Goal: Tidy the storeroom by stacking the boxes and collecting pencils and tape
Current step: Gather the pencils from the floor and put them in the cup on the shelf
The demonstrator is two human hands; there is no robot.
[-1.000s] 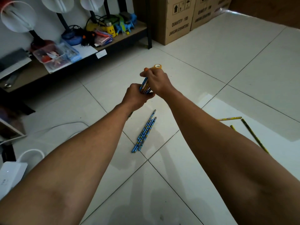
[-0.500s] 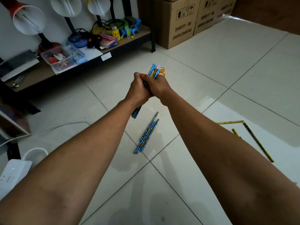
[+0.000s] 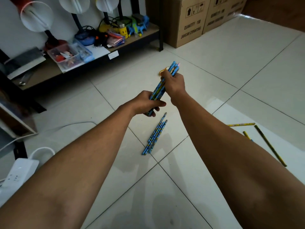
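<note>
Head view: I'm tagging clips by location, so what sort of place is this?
Probably a storeroom: stacked cardboard cartons on a tiled floor, and a low shelf crowded with oddments.

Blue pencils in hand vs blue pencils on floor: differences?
The held bundle is off the floor, gripped by the left hand low and the right hand high; the floor bundle lies flat on the tile, untouched. Both are blue patterned pencils slanting the same way.
</note>
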